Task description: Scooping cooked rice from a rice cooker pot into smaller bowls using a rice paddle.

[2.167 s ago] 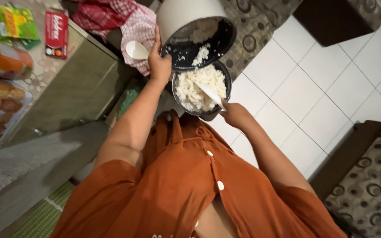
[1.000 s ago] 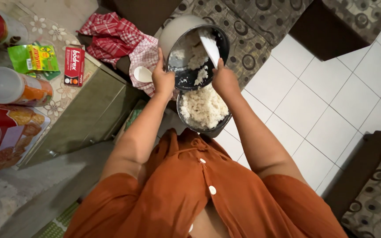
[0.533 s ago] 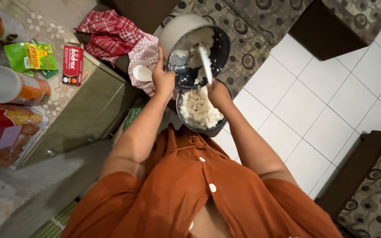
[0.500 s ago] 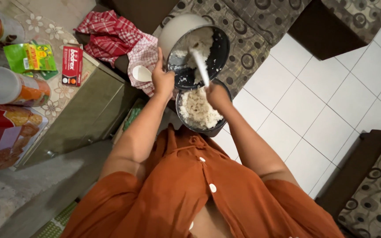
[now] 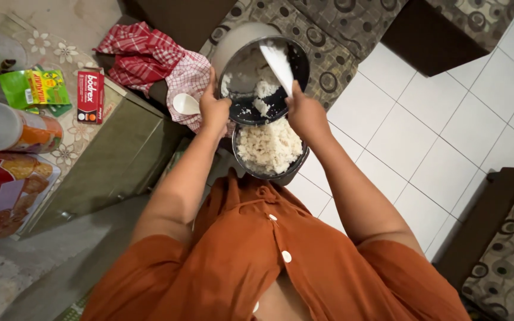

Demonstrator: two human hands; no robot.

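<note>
Partly, the right hand (image 5: 306, 116) hides the white paddle (image 5: 278, 59) handle.

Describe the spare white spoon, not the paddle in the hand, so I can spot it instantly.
Start at the red-and-white checked cloth draped at the corner of the table. The spare white spoon lies on the cloth's lower edge, just beside the left hand gripping the tilted pot. Unlike the flat paddle in the right hand, it has a small round bowl and lies unheld.

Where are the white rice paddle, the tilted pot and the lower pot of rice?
white rice paddle (image 5: 278, 62), head view, on its flat blade.
tilted pot (image 5: 292, 56), head view, on its dark inner wall.
lower pot of rice (image 5: 295, 168), head view, on its dark rim.
</note>
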